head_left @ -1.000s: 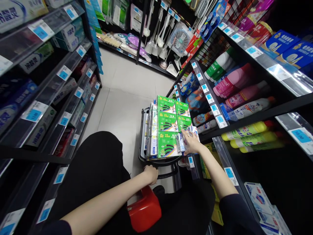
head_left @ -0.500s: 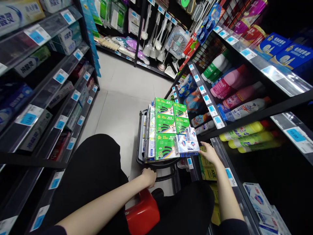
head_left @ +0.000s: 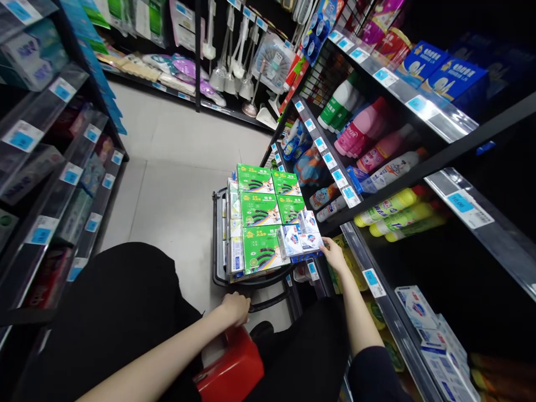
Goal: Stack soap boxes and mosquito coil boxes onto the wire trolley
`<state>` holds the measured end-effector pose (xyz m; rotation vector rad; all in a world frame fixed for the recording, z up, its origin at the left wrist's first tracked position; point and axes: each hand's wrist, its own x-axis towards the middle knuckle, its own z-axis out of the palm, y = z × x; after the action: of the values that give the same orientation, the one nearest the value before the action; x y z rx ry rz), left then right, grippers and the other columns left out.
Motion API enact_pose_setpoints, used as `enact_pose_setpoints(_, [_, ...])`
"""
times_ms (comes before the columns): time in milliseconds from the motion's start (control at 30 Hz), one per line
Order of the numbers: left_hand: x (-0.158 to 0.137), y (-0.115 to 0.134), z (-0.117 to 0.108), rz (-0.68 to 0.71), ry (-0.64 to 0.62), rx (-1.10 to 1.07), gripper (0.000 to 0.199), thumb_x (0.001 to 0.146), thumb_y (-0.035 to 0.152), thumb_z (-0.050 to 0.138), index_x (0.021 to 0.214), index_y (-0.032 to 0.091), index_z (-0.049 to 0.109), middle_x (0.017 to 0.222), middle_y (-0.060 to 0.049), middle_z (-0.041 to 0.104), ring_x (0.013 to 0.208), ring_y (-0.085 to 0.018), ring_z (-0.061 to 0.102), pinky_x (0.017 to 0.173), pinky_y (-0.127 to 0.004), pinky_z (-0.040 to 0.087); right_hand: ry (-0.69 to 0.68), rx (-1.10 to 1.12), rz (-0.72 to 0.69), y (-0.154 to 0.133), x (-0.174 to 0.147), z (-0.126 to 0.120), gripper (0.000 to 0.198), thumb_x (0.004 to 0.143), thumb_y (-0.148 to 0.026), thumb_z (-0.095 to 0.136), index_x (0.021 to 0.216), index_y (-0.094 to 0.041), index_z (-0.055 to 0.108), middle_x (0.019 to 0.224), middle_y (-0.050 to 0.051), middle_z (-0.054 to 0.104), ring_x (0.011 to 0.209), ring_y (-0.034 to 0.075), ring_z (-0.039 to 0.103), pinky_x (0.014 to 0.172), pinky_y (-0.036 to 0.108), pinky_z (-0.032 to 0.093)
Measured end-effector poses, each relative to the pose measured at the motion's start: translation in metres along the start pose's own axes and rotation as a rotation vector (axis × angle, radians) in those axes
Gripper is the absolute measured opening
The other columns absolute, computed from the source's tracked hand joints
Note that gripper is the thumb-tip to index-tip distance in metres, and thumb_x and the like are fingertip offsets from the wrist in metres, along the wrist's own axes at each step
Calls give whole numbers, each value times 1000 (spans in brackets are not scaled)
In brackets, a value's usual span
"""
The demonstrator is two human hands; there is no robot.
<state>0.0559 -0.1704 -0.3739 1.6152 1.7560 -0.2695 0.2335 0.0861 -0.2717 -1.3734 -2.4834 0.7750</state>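
Observation:
My left hand (head_left: 237,309) is closed around the black handle bar (head_left: 270,301) of a shopping cart (head_left: 216,240). On the cart, green mosquito coil boxes (head_left: 260,211) are stacked in rows, with white boxes on their left side. Small white-and-blue soap boxes (head_left: 301,239) sit at the load's near right corner, partly covering the green ones. The fingers of my right hand (head_left: 334,254) are closed at the right edge of these soap boxes, fingertips against the nearest one. A red plastic object (head_left: 232,365) lies below my left wrist, between my legs.
Shelves with bottles (head_left: 364,128) and more soap boxes (head_left: 435,329) run close along the right. Another shelf (head_left: 62,184) stands on the left. Tiled floor (head_left: 163,195) lies between them, and a rack of brushes (head_left: 238,72) crosses the far end.
My view has shifted, so the cart and shelves appear further left. My right hand's fingers have come in from slightly apart to the soap boxes' edge. The left hand keeps its hold.

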Motion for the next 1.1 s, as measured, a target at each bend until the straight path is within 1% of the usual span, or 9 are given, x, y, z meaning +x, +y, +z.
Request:
enact_pose_setpoints(233, [0, -2, -3, 13, -22, 4, 51, 81, 32, 57, 127, 10, 57, 121, -23, 62, 116, -37, 56, 91, -47, 49, 94, -16, -6, -13, -6, -4, 37, 83, -25, 49, 118, -17, 57, 119, 12, 63, 101, 21, 63, 93, 39, 47])
enact_pose_setpoints(367, [2, -7, -1, 20, -12, 9, 52, 82, 30, 55, 129, 10, 55, 122, -23, 61, 116, -36, 56, 91, -46, 49, 304, -229, -52, -24, -41, -55, 41, 85, -34, 47, 120, -16, 57, 119, 14, 61, 107, 26, 58, 96, 42, 43])
enact_pose_setpoints(500, [3, -7, -1, 21, 0, -7, 54, 80, 32, 56, 129, 10, 55, 122, -23, 61, 116, -37, 55, 91, -47, 48, 491, -658, 382, 3, -102, -139, 44, 84, -39, 46, 117, -13, 59, 108, 18, 63, 103, 34, 58, 87, 46, 46])
enact_pose_setpoints(567, [2, -5, -3, 17, -9, -16, 54, 79, 32, 57, 129, 10, 56, 122, -24, 61, 116, -37, 55, 91, -48, 48, 474, -823, 665, 34, -130, -177, 58, 82, -47, 50, 125, -9, 54, 119, 27, 55, 113, 41, 52, 83, 50, 47])
enact_pose_setpoints(667, [0, -2, -6, 19, -13, -18, 54, 79, 32, 57, 128, 9, 56, 121, -23, 62, 116, -38, 55, 90, -49, 48, 279, -831, 775, 87, -158, -212, 67, 72, -51, 58, 125, -10, 54, 127, 26, 52, 118, 43, 49, 83, 51, 48])
enact_pose_setpoints(767, [-3, 0, -6, 20, -10, -14, 53, 79, 32, 57, 127, 10, 57, 120, -23, 63, 115, -37, 56, 90, -48, 49, 107, -625, 645, 122, -172, -225, 50, 65, -49, 60, 105, -20, 65, 105, 16, 67, 99, 36, 62, 81, 47, 50])
enact_pose_setpoints(867, [-5, 1, -5, 14, -15, -11, 53, 78, 32, 59, 127, 9, 58, 118, -23, 64, 115, -37, 56, 91, -47, 49, 230, -428, 343, 117, -180, -225, 42, 59, -55, 61, 89, -26, 67, 90, 11, 70, 88, 36, 65, 79, 48, 51])
enact_pose_setpoints(967, [-5, 0, -3, 5, -15, -17, 53, 78, 31, 59, 126, 8, 58, 118, -24, 64, 113, -38, 57, 90, -48, 49, 402, -257, 93, 75, -190, -219, 44, 60, -57, 66, 93, -27, 67, 103, 11, 68, 99, 37, 62, 87, 52, 49])
enact_pose_setpoints(1100, [-5, -3, -2, 1, -11, -18, 52, 78, 30, 59, 125, 9, 59, 117, -24, 64, 114, -37, 57, 90, -48, 49, 283, 204, -83, 2, -193, -194, 37, 64, -44, 76, 97, -29, 69, 111, 9, 65, 107, 33, 59, 91, 49, 49])
